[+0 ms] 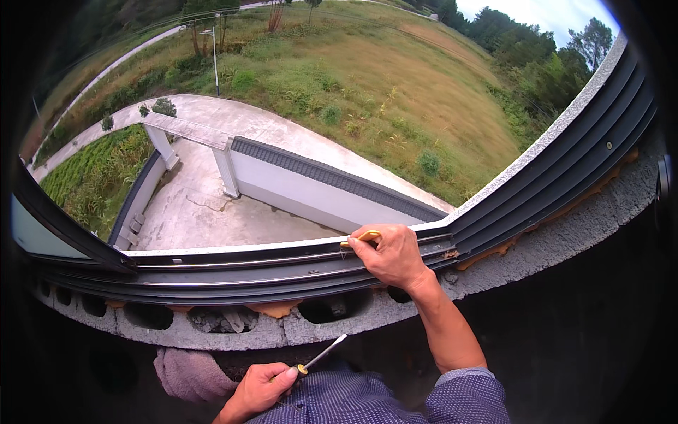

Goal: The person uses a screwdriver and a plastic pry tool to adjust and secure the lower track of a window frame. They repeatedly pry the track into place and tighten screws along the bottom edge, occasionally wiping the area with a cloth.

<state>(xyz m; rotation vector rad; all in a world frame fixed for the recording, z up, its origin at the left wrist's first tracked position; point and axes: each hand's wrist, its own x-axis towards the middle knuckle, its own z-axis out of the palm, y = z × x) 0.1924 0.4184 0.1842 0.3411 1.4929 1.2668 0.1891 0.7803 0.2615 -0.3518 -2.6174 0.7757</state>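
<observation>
My left hand (pixel 263 389) is closed around the handle of a screwdriver (pixel 323 355). Its bare metal shaft points up and to the right, short of the block sill, and a yellow collar shows beside my thumb. My right hand (pixel 397 258) reaches over the dark metal window track (pixel 293 269) near its right end. Between its thumb and fingers is a small yellow tool (pixel 369 235), slanting down toward the rails. The tool's kind and working end cannot be made out clearly.
Rough hollow concrete blocks (pixel 268 334) with orange foam form the sill. A grey towel (pixel 187 372) hangs below it at left. The window sash (pixel 53 230) stands left, the dark side frame (pixel 565 159) right. Outside, far below, lie a concrete yard (pixel 247 225) and white wall (pixel 296 185).
</observation>
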